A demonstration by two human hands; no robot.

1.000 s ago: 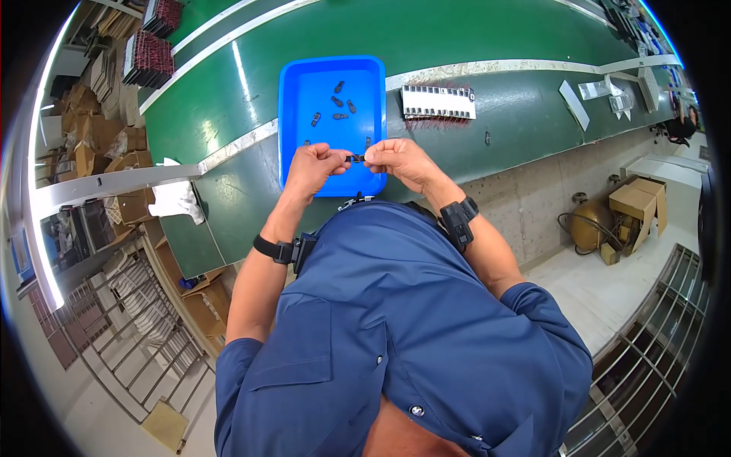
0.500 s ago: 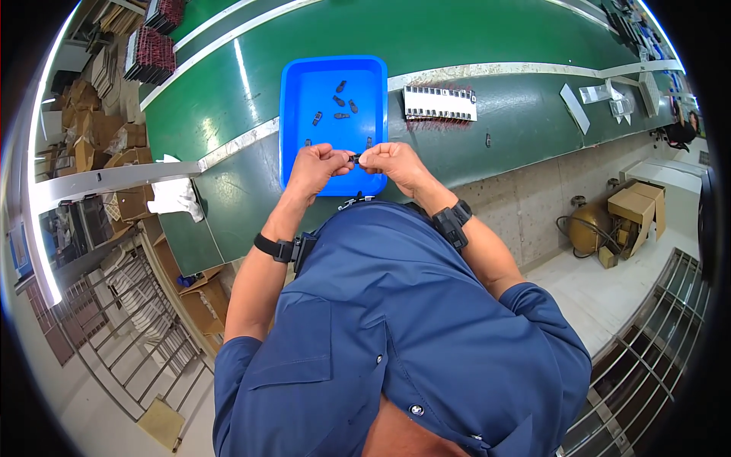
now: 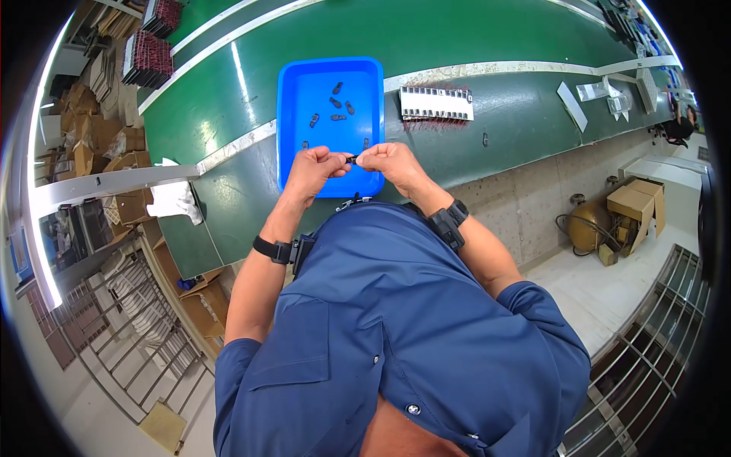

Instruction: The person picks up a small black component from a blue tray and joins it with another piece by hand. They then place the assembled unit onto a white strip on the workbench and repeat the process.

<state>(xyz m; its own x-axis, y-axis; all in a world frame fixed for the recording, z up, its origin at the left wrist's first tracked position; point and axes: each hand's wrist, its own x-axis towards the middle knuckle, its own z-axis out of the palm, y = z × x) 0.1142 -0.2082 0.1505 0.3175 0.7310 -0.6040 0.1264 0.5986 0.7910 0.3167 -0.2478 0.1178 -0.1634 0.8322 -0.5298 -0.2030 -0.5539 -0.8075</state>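
A small, black, apparently plastic piece [image 3: 351,160] is pinched at opposite ends by the nearly closed left hand [image 3: 314,169] and right hand [image 3: 391,161], above a blue rectangular plastic tray [image 3: 297,90]. It is judged light and stiff, best gripped by its ends.

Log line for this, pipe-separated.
left hand: pinching small black part | right hand: pinching same part | blue tray: under hands, black pieces inside

Green workbench [image 3: 251,164], concrete wall [image 3: 525,190], pale floor [image 3: 563,286]
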